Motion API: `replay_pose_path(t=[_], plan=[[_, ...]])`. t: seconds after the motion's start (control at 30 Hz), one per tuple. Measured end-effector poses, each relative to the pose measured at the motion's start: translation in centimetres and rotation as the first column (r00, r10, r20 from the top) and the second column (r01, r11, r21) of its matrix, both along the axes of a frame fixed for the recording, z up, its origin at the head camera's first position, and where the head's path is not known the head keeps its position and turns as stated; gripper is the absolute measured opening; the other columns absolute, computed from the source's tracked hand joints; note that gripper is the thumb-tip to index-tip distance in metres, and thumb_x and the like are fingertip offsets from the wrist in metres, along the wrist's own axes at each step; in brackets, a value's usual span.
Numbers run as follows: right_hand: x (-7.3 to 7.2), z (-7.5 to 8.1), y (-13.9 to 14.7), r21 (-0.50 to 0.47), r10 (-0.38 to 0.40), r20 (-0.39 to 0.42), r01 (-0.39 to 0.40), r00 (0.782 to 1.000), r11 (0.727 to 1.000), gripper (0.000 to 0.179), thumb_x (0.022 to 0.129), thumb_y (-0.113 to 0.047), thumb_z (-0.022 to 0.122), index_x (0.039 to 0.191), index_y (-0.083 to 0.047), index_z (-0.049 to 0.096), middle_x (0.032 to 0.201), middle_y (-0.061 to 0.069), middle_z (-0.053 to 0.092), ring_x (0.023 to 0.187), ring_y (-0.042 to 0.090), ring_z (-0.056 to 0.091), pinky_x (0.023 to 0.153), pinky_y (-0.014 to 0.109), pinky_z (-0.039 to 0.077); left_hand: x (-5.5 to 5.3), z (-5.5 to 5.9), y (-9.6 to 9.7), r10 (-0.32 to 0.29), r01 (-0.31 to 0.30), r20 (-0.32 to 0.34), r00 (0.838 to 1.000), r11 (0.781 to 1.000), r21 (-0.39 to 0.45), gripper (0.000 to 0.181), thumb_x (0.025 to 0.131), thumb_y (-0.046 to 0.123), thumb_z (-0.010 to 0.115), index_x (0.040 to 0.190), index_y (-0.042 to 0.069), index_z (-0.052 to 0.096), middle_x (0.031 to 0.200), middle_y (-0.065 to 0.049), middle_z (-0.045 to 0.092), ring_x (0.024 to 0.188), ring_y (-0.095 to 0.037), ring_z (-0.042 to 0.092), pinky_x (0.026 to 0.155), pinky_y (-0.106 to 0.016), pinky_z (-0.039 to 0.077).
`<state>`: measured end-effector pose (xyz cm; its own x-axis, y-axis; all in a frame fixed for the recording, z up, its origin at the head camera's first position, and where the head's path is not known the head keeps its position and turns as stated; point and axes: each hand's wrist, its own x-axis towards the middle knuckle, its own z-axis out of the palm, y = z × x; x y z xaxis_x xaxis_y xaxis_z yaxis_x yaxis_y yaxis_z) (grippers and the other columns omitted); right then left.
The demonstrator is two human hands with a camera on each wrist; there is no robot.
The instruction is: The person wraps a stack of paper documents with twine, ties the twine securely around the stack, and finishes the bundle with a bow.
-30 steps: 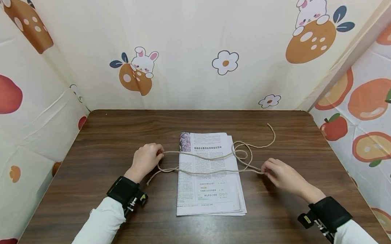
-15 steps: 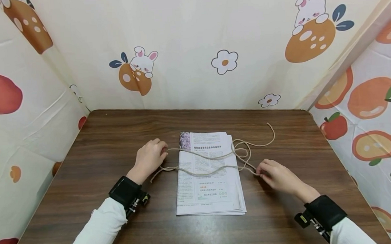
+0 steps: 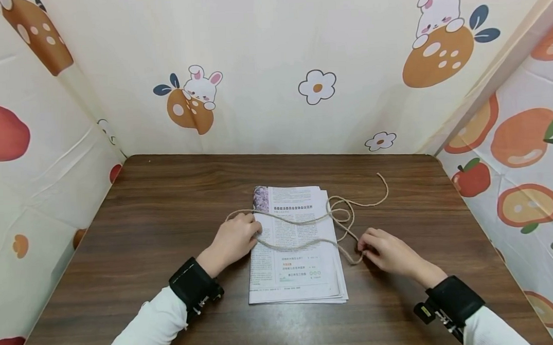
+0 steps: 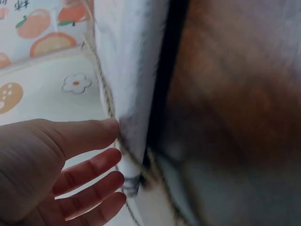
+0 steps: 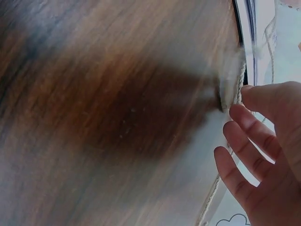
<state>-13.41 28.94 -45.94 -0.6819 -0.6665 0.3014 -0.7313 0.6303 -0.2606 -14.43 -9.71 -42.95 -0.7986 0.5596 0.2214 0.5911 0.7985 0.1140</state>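
Note:
A folded newspaper stack (image 3: 295,280) lies in the middle of the table. Two strands of a beige rope (image 3: 302,223) cross over it, and the rope tangles in loops past its right edge. At the paper's left edge, my left hand (image 3: 233,240) pinches the lower strand; in the left wrist view its thumb meets the rope (image 4: 109,101) beside the folded edge. My right hand (image 3: 393,252), to the right of the paper, pinches the rope where a slack bend hangs. The right wrist view shows thumb and fingertips at the rope (image 5: 241,77); both index fingers are mostly hidden.
The brown wooden table (image 3: 180,187) extends around the paper on all sides. A cream curtain with printed rabbits (image 3: 263,90) rises behind it, and fruit-printed sheets (image 3: 528,202) hang at both sides. One loose rope end (image 3: 384,180) points toward the back right.
My left hand has moved right, from the open table to the newspaper's left edge. My right hand has shifted slightly left, and the lower strand now hangs slacker with a bend by the right fingers.

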Motion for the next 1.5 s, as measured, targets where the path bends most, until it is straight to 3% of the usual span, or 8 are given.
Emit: replay_pose_path(t=[0.3,0.5,0.63,0.93,1.2,1.33,1.5], plan=[[-1.1,0.9,0.0,0.027,-0.05,-0.006,0.05,0.999,0.998,0.021,0.071,-0.001,0.073,0.081,-0.015,0.061,0.082,-0.006,0.055,0.075,0.006,0.053,0.063,0.028,0.046,1.0,-0.4,0.8,-0.045,0.046,0.055,0.997,0.999,-0.012,0.008,0.075,0.017,0.074,0.08,0.018,0.068,0.08,0.001,0.055,0.071,-0.014,0.05,0.055,-0.025,0.042],[-3.1,1.3,0.4,0.05,-0.137,-0.011,0.137,0.99,0.989,0.019,0.072,0.0,0.072,0.082,-0.012,0.061,0.081,-0.002,0.056,0.074,0.01,0.055,0.064,0.032,0.047,1.3,-0.7,1.2,-0.057,0.057,0.032,0.998,0.998,-0.025,0.015,0.076,0.016,0.074,0.07,0.019,0.061,0.076,0.003,0.052,0.071,-0.013,0.047,0.054,-0.023,0.04],[-4.6,1.4,0.7,0.043,-0.184,-0.016,0.185,0.983,0.982,0.017,0.073,0.001,0.07,0.084,-0.009,0.061,0.081,0.001,0.057,0.072,0.014,0.055,0.063,0.033,0.046,1.6,-0.8,1.8,-0.105,0.105,0.001,0.994,0.994,-0.018,0.018,0.078,0.016,0.072,0.068,0.019,0.058,0.073,0.004,0.05,0.067,-0.012,0.045,0.052,-0.022,0.039],[-7.4,1.1,0.7,0.108,-0.29,0.021,0.286,0.957,0.952,0.02,0.078,-0.002,0.065,0.098,-0.001,0.06,0.09,0.013,0.058,0.08,0.03,0.059,0.07,0.043,0.047,3.0,0.1,2.8,-0.245,0.25,-0.083,0.966,0.966,0.059,0.013,0.08,0.017,0.07,0.074,0.018,0.059,0.076,0.005,0.051,0.069,-0.011,0.046,0.059,-0.021,0.041],[-7.8,0.4,0.0,0.163,-0.344,0.054,0.331,0.938,0.929,0.017,0.078,-0.002,0.066,0.093,0.0,0.06,0.088,0.015,0.056,0.074,0.029,0.058,0.064,0.043,0.048,5.1,1.4,1.9,-0.312,0.327,-0.128,0.942,0.937,0.123,0.014,0.08,0.017,0.07,0.076,0.019,0.057,0.078,0.007,0.049,0.072,-0.008,0.045,0.062,-0.02,0.04],[-7.9,0.3,-0.2,0.177,-0.381,0.049,0.367,0.923,0.913,0.012,0.077,-0.003,0.066,0.084,-0.004,0.058,0.081,0.01,0.053,0.066,0.025,0.054,0.057,0.04,0.045,6.1,1.2,0.5,-0.298,0.313,-0.124,0.947,0.94,0.135,0.016,0.078,0.016,0.072,0.076,0.019,0.056,0.078,0.008,0.048,0.072,-0.008,0.046,0.061,-0.02,0.041],[-7.8,0.4,0.1,0.186,-0.398,0.03,0.386,0.917,0.904,0.014,0.076,-0.002,0.066,0.075,-0.007,0.054,0.073,0.007,0.048,0.059,0.021,0.048,0.051,0.036,0.039,6.4,0.4,-2.1,-0.213,0.225,-0.092,0.973,0.964,0.146,0.018,0.075,0.015,0.074,0.076,0.019,0.057,0.079,0.008,0.05,0.074,-0.008,0.049,0.061,-0.023,0.044]])
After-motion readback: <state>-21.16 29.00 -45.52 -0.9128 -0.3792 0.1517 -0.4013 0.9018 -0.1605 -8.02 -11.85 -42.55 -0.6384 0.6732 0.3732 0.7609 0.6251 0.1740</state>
